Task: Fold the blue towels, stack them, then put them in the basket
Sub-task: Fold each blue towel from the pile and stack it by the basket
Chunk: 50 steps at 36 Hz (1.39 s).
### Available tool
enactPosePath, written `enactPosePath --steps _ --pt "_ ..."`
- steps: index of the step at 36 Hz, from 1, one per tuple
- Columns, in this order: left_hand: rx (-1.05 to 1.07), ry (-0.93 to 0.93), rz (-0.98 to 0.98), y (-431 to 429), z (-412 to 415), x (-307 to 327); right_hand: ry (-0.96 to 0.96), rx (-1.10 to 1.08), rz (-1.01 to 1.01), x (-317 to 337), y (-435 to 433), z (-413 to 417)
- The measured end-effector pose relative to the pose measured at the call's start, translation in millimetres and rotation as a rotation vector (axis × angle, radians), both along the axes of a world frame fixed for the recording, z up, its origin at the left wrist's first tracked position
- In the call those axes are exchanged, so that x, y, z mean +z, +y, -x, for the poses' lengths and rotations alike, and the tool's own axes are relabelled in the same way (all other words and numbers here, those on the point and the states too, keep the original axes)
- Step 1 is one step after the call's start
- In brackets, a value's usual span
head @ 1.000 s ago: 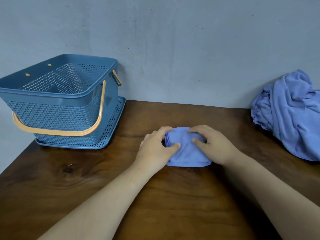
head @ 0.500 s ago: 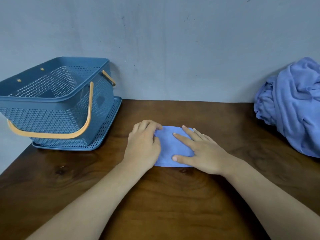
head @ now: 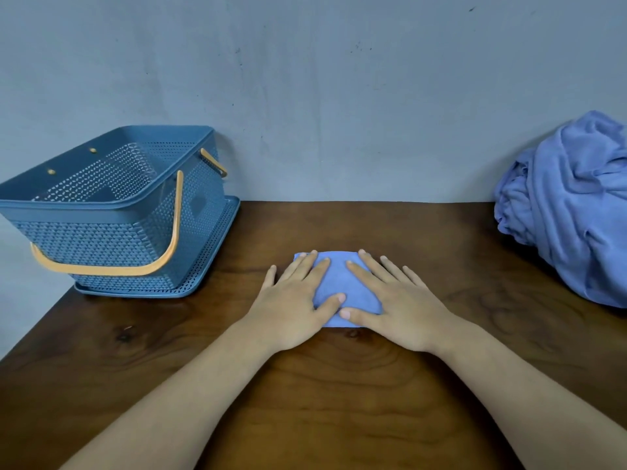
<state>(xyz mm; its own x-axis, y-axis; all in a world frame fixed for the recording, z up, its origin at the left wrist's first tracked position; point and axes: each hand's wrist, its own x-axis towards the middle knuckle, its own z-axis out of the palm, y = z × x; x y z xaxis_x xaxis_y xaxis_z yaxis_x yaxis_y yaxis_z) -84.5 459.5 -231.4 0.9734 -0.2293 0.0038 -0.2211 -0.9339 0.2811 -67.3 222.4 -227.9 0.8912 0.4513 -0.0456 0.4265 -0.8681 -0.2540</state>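
A folded blue towel (head: 342, 283) is pressed flat at mid-desk (head: 339, 385) by the left hand (head: 291, 300) and right hand (head: 395, 301), fingers straight and spread, thumbs meeting. The blue basket (head: 112, 212) is set far left. Unfolded towels (head: 570, 205) are heaped far right.

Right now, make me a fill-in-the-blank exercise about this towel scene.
The left hand and right hand press flat on the folded towel, lying on the wooden ____.
The basket has an ____ handle.
The crumpled towel heap lies to the person's ____.
Missing: table; orange; right.
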Motion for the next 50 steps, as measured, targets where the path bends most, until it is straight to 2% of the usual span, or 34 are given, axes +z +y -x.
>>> enactPosePath --steps 2,7,11,14,16,21,37,50 --pt "-0.008 0.015 0.006 1 -1 0 -0.027 0.012 0.016 0 -4 6" --pt "-0.029 0.021 0.066 9 -3 1 -0.258 0.093 0.035 1 -8 23" --pt "0.036 -0.072 0.25 30 -2 4 -0.174 0.157 0.066 3 9 30" --pt "0.163 -0.219 0.304 55 1 14 -0.143 0.167 0.077 2 22 25" --pt "0.248 -0.251 0.343 72 8 19 -0.124 0.149 0.061 3 32 16" --pt "0.319 -0.185 0.363 95 21 10 -0.105 0.115 0.053 1 65 -17" --pt "0.353 -0.178 0.444 104 5 -10 -0.053 0.057 0.065 5 175 -133" --pt "0.338 -0.205 0.392 102 4 -12 -0.066 0.047 0.052 1 197 -166"
